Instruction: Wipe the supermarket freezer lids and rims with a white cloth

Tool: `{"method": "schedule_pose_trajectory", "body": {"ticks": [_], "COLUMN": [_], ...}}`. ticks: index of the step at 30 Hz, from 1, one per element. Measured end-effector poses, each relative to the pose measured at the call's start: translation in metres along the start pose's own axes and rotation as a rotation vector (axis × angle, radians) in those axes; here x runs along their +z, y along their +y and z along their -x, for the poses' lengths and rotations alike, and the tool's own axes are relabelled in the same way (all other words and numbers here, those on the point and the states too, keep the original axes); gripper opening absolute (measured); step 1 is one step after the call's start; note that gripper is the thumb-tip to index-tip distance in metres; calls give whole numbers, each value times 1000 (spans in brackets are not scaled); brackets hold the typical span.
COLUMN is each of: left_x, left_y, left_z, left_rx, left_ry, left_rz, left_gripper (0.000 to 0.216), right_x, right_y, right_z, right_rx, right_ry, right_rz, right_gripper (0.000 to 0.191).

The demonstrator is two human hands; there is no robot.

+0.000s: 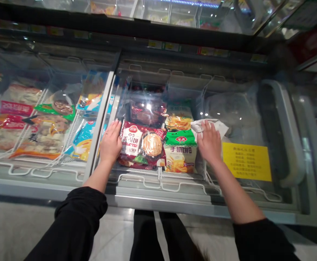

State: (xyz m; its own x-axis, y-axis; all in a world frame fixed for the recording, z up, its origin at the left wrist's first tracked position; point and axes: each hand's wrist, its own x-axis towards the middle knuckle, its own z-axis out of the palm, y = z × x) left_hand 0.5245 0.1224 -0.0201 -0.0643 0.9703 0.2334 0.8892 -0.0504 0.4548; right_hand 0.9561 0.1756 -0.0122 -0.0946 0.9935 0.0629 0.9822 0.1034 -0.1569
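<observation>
Black sleeves (79, 214) — left one bunched in folds, forearms (236, 192) bare below; black trousers (144, 235) — slim-legged.

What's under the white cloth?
The cloth seems to lie on the glass lid, right hand on top. A green bag shows below the glass at its left edge. Anything directly underneath is covered.

Shows at centre of frame a maroon package (143, 145) printed with a round flatbread; just to the right, a green-and-white package (180, 156). Includes at left an orange-edged bag (48, 137) beside a blue-and-yellow bag (83, 140). Displays right of centre a yellow notice (246, 161), print blurred. Shows at lower left pale flooring (6, 228).
</observation>
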Motion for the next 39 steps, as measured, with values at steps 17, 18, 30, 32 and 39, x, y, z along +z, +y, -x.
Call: {"method": "schedule_pose_trajectory", "body": {"ticks": [17,18,30,32,39], "left_x": [1,1,-1,2,6], "left_y": [0,0,-1,-6,-15], "left_z": [-1,-1,-2,-1,-3], "left_rx": [-30,-28,5,19,101], "left_ry": [-13,-6,-26,-24,-44], "left_rz": [44,43,-38,-36,33], "left_gripper": [70,69,65,66,64], "right_x": [-1,2,15,17,16], "right_y": [-9,-22,-209,-213,-227], "right_z": [-25,-33,164,171,107], "right_rx": [-41,-39,-524,-491,-297], "right_ry": [-93,-69,-277,-289,-255], "right_rz": [-21,-40,-316,-319,-207], "right_gripper": [68,69,65,64,65]}}
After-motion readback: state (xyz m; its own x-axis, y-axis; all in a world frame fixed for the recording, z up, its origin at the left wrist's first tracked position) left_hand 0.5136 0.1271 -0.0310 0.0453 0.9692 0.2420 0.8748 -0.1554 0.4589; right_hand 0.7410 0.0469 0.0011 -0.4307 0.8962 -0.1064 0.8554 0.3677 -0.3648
